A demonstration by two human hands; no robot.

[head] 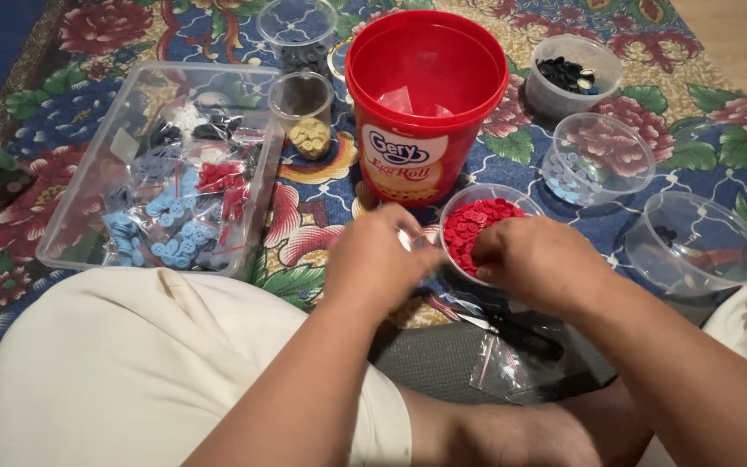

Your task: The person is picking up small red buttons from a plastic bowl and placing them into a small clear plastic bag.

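Both hands at the bowl of red buttons

Your left hand (372, 259) pinches something small and clear; your right hand (533, 257) curls over the clear bowl of red buttons (475, 223), its grip hidden. Work low over the bowl, before the red tub (425, 104).

Sorting tubs spread over a flowered rug

A tall red plastic bucket (426, 95) stands top centre; a clear rectangular plastic box (71, 225) of bagged blue and red buttons lies left; a clear round tub (574, 75) of black buttons sits upper right.

A floral carpet (322, 186) (blue, red and green) covers a wooden floor (737, 35).
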